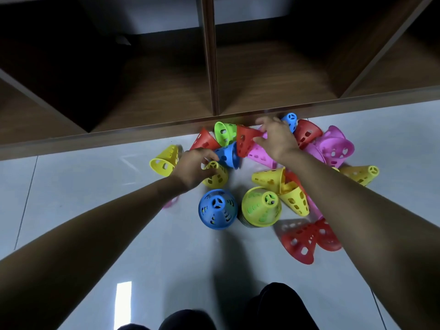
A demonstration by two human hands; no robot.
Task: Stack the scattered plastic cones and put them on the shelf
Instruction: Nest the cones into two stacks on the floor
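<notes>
Several coloured plastic cones with holes lie scattered on the pale floor in front of a dark wooden shelf [152, 96]. My left hand [192, 166] grips a small yellow cone [217, 176] that lies on its side. My right hand [276, 136] pinches the narrow end of a red cone [245, 140], which is lifted above a pink cone [260, 156]. A blue cone [217, 209] and a yellow-green cone [260, 207] stand upright near me. A blue cone [228, 156] lies between my hands.
More cones lie around: yellow [164, 160] at the left, red [204, 140] and green [223, 132] by the shelf edge, pink [335, 146] and yellow [359, 173] at the right, red [307, 241] near my right forearm. My knees [238, 313] show at the bottom.
</notes>
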